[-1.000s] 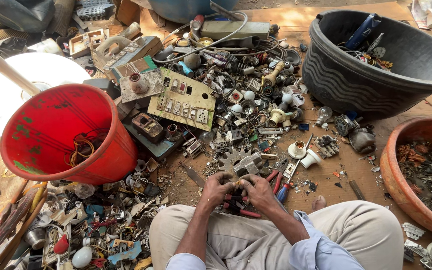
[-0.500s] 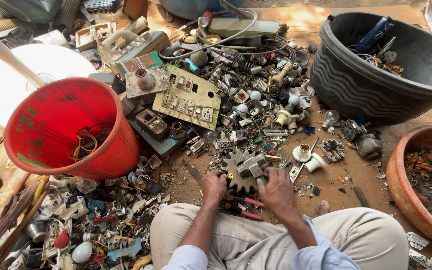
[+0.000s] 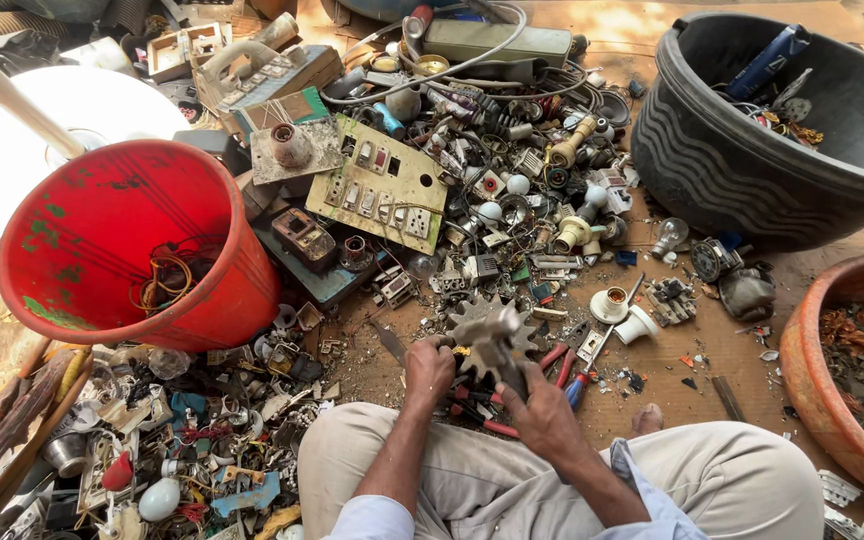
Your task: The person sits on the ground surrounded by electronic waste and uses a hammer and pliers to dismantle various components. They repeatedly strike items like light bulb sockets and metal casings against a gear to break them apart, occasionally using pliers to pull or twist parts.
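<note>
The left hand (image 3: 428, 368) is closed around the left edge of a toothed metal gear part (image 3: 490, 335), and the right hand (image 3: 540, 415) grips the same part from below, fingers curled on it. Red-handled pliers (image 3: 562, 365) lie just beside the right hand. A red bucket (image 3: 122, 240) stands further to the left of the left hand.

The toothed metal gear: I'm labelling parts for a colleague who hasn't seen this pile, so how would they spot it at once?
Start at the big red plastic bucket on the left, then move right across the cardboard floor to the seated person's knees. There the left hand and right hand hold the grey toothed metal gear above red-handled pliers. Its ring of chunky teeth sets it apart from the small switches and sockets around it.
</note>
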